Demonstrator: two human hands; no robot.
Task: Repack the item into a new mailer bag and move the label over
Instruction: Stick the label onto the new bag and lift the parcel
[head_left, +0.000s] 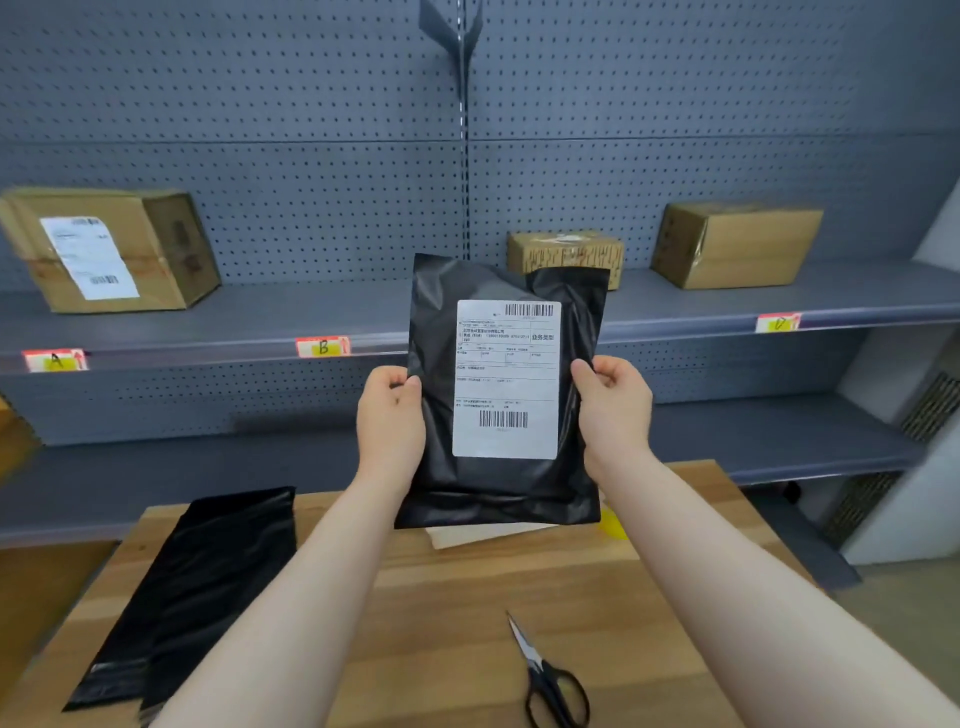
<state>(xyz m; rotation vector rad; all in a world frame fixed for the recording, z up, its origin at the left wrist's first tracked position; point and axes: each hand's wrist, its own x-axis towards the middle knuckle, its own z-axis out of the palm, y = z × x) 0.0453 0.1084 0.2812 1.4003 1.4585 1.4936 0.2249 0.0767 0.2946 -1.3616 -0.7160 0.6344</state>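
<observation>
Here, the soft black plastic mailer bag (498, 483) with its white paper label (506, 379) is pinched above the wooden desk (415, 623) by both hands (390, 410) (613, 402), and the label could be torn if peeled fast.

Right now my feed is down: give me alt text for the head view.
Both hands, left hand and right hand, hold a labelled black mailer upright above a wooden table. An empty black mailer lies left, scissors near the front edge.
</observation>
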